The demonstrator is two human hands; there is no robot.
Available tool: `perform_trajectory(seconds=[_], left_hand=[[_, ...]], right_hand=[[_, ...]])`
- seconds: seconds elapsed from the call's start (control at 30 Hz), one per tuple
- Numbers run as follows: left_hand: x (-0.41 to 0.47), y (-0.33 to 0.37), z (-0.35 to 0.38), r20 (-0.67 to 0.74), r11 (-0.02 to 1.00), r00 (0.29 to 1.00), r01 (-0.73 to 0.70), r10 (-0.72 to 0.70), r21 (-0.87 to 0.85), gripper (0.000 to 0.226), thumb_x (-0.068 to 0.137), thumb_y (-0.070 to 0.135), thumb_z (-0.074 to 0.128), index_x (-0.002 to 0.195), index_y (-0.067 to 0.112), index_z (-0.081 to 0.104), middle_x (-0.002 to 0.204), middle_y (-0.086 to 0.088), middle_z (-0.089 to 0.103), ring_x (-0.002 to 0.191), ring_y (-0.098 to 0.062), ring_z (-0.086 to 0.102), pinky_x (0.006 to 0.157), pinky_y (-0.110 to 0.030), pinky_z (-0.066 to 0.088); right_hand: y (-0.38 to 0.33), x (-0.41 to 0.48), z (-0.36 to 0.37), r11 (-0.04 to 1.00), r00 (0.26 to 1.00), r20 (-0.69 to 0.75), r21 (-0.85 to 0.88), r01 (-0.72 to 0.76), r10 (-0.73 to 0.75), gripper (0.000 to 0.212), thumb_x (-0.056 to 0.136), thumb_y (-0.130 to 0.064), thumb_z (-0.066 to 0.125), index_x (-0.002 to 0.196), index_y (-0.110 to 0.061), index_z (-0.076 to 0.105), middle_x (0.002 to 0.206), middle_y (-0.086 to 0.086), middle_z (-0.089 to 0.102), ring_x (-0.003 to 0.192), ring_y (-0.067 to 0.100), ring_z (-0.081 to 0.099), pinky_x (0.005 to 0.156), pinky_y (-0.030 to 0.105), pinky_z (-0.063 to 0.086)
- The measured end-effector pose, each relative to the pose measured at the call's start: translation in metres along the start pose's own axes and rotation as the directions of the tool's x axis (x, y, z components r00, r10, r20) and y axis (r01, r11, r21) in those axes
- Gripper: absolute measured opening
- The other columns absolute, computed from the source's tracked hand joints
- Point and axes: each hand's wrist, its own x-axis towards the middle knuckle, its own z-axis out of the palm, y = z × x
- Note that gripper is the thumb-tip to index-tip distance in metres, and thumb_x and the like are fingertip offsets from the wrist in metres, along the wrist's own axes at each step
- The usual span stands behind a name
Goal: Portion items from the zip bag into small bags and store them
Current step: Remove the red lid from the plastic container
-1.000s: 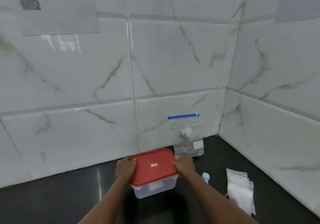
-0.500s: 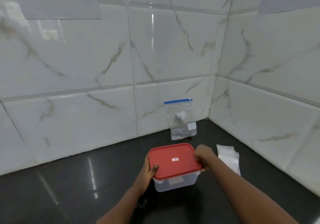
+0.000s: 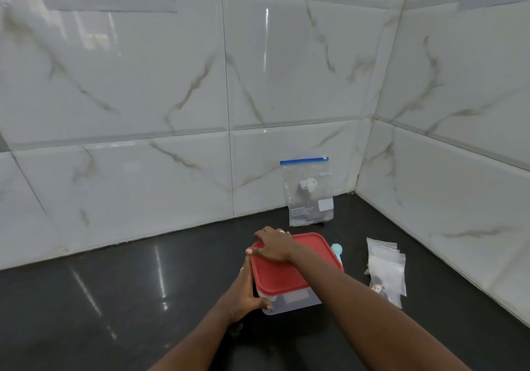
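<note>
A clear plastic container (image 3: 292, 301) with a red lid (image 3: 289, 270) sits on the black counter (image 3: 114, 299). My left hand (image 3: 246, 293) grips the container's left side, thumb on its front corner. My right hand (image 3: 272, 245) lies flat across the lid's far left corner, its forearm crossing over the lid. A clear zip bag (image 3: 309, 192) with a blue seal leans upright against the wall tiles behind. A fanned stack of small clear bags (image 3: 387, 267) lies to the right, with something dark in the nearest one.
A light blue scoop (image 3: 337, 250) peeks out behind the container's right side. Marble-look tiled walls meet in a corner at the back right.
The container has come down onto the counter, nearer me. My right hand moved from the lid's right edge across to its far left corner; my left hand slid lower along the container's side.
</note>
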Motion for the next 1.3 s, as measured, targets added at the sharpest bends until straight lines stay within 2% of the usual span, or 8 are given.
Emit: perform_trajectory(seconds=[0.17, 0.33, 0.57, 0.73, 0.93, 1.1, 1.2, 1.3], left_hand=[[0.002, -0.003, 0.007, -0.056, 0.998, 0.997, 0.061, -0.062, -0.017, 0.126, 0.052, 0.045, 0.088, 0.14, 0.041, -0.001, 0.139, 0.02, 0.034, 0.126, 0.005, 0.04, 0.101, -0.014, 0.039], [0.006, -0.003, 0.007, -0.123, 0.994, 0.987, 0.105, -0.102, 0.021, 0.12, 0.05, 0.038, 0.089, 0.14, 0.03, 0.011, 0.129, 0.014, 0.039, 0.119, -0.003, 0.045, 0.093, -0.015, 0.038], [0.006, -0.005, 0.011, -0.157, 0.99, 0.981, 0.123, -0.11, 0.074, 0.123, 0.045, 0.048, 0.086, 0.14, 0.029, 0.009, 0.132, 0.013, 0.036, 0.12, -0.005, 0.043, 0.1, -0.025, 0.04], [0.003, -0.001, 0.013, -0.149, 0.992, 0.983, 0.112, -0.102, 0.06, 0.117, 0.05, 0.04, 0.089, 0.134, 0.036, 0.008, 0.128, 0.016, 0.035, 0.118, -0.003, 0.041, 0.095, -0.019, 0.037], [-0.003, 0.001, 0.014, -0.152, 0.993, 0.982, 0.118, -0.115, 0.006, 0.121, 0.046, 0.047, 0.088, 0.136, 0.037, 0.008, 0.129, 0.017, 0.036, 0.119, -0.003, 0.042, 0.099, -0.024, 0.04], [-0.003, 0.003, 0.014, -0.14, 0.994, 0.985, 0.099, -0.105, -0.046, 0.113, 0.046, 0.04, 0.086, 0.129, 0.04, 0.011, 0.127, 0.024, 0.034, 0.119, 0.003, 0.042, 0.089, -0.007, 0.038], [-0.004, 0.002, 0.009, -0.056, 0.996, 0.996, 0.065, -0.068, -0.058, 0.118, 0.048, 0.042, 0.088, 0.137, 0.037, 0.009, 0.135, 0.024, 0.031, 0.127, 0.003, 0.037, 0.104, -0.015, 0.037], [-0.009, 0.002, -0.013, 0.1, 0.999, 0.995, 0.005, -0.008, 0.038, 0.121, 0.058, 0.06, 0.077, 0.146, 0.034, -0.001, 0.151, 0.021, 0.019, 0.138, 0.0, 0.024, 0.115, -0.024, 0.023]], right_hand=[[-0.011, 0.015, 0.018, 0.999, 0.999, -0.033, -0.036, -0.004, 0.003, 0.058, 0.09, -0.052, 0.045, 0.133, -0.013, 0.041, 0.14, 0.006, 0.034, 0.135, 0.035, 0.028, 0.109, 0.066, 0.011], [-0.011, 0.019, 0.018, 0.999, 0.998, -0.065, 0.042, -0.007, 0.01, 0.024, 0.089, -0.037, 0.044, 0.102, -0.016, 0.043, 0.127, 0.006, 0.04, 0.127, 0.032, 0.035, 0.106, 0.062, 0.015], [-0.012, 0.017, 0.014, 0.981, 0.991, -0.131, 0.19, 0.04, -0.015, 0.014, 0.085, -0.03, 0.049, 0.082, -0.02, 0.041, 0.097, -0.004, 0.04, 0.107, 0.023, 0.044, 0.102, 0.053, 0.022], [-0.017, 0.014, 0.005, 0.967, 0.99, -0.137, 0.251, 0.045, -0.011, 0.028, 0.079, -0.025, 0.055, 0.062, -0.023, 0.033, 0.069, -0.008, 0.043, 0.083, 0.018, 0.044, 0.082, 0.039, 0.026], [-0.027, 0.014, -0.003, 0.976, 0.995, -0.102, 0.212, 0.037, -0.015, 0.025, 0.072, -0.017, 0.058, 0.057, -0.019, 0.038, 0.066, -0.001, 0.046, 0.07, 0.019, 0.044, 0.066, 0.03, 0.03], [-0.021, 0.001, -0.059, 0.896, 0.99, -0.137, 0.432, 0.099, -0.043, 0.029, 0.083, -0.003, 0.053, 0.059, -0.014, 0.042, 0.062, 0.001, 0.041, 0.056, 0.011, 0.036, 0.054, 0.023, 0.031], [-0.005, -0.001, -0.095, 0.866, 0.979, -0.197, 0.497, 0.059, 0.047, 0.031, 0.085, 0.002, 0.048, 0.06, -0.016, 0.041, 0.064, 0.0, 0.041, 0.056, 0.011, 0.036, 0.054, 0.022, 0.032], [0.008, -0.007, -0.12, 0.887, 0.944, -0.329, 0.437, 0.151, 0.001, 0.037, 0.074, 0.013, 0.046, 0.05, -0.012, 0.034, 0.056, 0.002, 0.035, 0.053, 0.013, 0.029, 0.052, 0.025, 0.024]])
